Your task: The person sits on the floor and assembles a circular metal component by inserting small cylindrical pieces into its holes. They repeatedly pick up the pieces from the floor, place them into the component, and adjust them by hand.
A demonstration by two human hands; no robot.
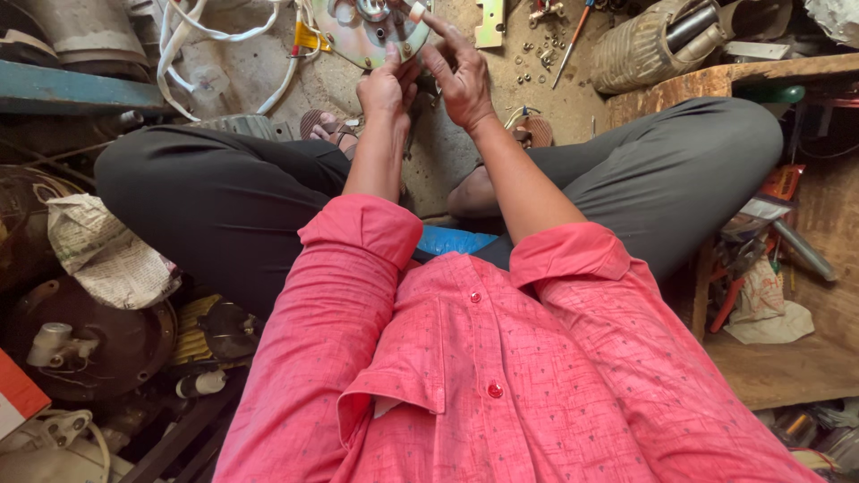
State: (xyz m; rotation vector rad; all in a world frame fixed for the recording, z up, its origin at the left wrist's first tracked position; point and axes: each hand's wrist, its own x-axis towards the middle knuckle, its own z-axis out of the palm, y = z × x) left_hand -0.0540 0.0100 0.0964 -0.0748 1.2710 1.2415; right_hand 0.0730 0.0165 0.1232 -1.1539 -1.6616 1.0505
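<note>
Round metal plate [369, 27] pinched at its lower rim by left hand [386, 89] and right hand [461, 76].

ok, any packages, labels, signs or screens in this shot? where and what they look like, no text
No signs or screens.
Yellow tag: top centre, on the white cables left of the round metal plate that both hands touch; small, flat.
Crumpled newspaper: left, by the knee; off-white, printed.
Red and white carton: bottom-left edge, corner only.
Red packet: right, on the wooden shelf; flat, partly hidden.
Pale printed bag: right, on the shelf; crumpled.
</note>
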